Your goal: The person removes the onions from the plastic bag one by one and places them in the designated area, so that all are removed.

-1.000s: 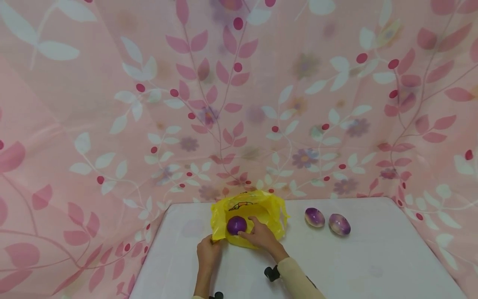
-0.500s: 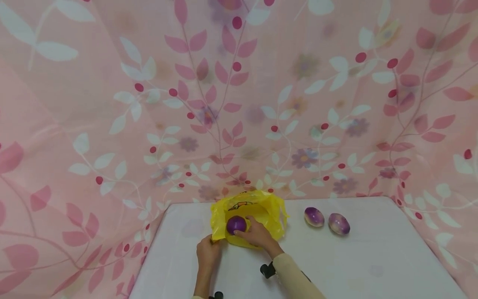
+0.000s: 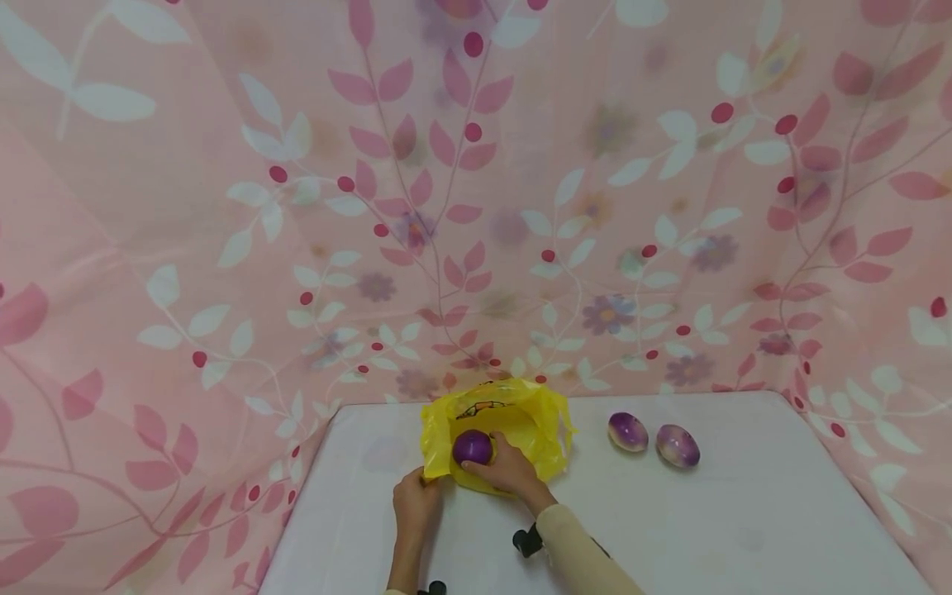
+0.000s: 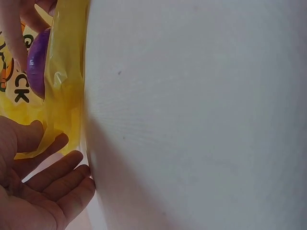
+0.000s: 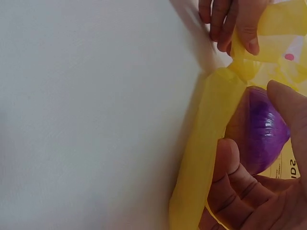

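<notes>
A yellow plastic bag (image 3: 435, 442) lies on its side on the white table, its mouth facing me. Just inside the mouth is a glossy purple onion (image 3: 472, 448). My left hand (image 3: 416, 501) pinches the bag's edge between thumb and forefinger, and its other fingers spread loosely in the left wrist view. My right hand (image 3: 515, 469) reaches into the mouth from the right. In the right wrist view its thumb and curled fingers (image 5: 230, 187) stand around the onion (image 5: 264, 129), partly covering it.
Two purple-and-cream onions, a nearer one (image 3: 678, 446) and another (image 3: 628, 432), lie on the table (image 3: 744, 512) to the right of the bag. A pink floral curtain (image 3: 491, 190) hangs right behind the table.
My right hand has moved slightly left and closed in around the purple onion, its fingers less spread. The left hand and the bag have stayed in place.
</notes>
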### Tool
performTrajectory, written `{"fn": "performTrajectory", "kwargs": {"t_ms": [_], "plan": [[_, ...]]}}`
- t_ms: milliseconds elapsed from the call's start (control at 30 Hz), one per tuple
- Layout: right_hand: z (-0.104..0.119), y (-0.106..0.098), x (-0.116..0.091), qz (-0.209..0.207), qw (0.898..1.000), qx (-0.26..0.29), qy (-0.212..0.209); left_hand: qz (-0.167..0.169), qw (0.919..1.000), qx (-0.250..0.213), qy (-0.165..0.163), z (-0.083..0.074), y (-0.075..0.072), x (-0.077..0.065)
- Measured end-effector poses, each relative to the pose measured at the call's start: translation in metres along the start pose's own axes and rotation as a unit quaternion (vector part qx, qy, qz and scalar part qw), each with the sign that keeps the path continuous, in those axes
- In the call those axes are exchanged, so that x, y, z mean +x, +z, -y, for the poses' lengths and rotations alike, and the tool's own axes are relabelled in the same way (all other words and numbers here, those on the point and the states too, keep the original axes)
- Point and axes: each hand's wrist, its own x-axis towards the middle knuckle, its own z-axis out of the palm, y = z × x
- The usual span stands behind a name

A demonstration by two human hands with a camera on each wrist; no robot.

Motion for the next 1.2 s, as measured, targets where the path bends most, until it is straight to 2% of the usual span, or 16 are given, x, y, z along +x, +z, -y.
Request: {"fn": "performTrajectory", "kwargs": {"t_ms": [267, 600, 900, 1200], "plan": [[0.005, 0.001, -0.003, -0.005, 1.000, -0.004, 0.009, -0.003, 1.0000, 0.003, 0.005, 0.000, 0.000, 0.000], [0.005, 0.008, 0.003, -0.025, 0.999, -0.030, 0.032, -0.006, 1.0000, 0.005, 0.006, 0.003, 0.002, 0.001], [0.002, 0.014, 0.006, -0.033, 0.998, -0.028, 0.047, -0.006, 1.0000, 0.002, 0.003, 0.002, 0.002, 0.000], [0.001, 0.012, 0.003, -0.035, 0.999, -0.018, 0.038, -0.004, 1.0000, 0.006, 0.000, 0.001, 0.002, 0.000]]}}
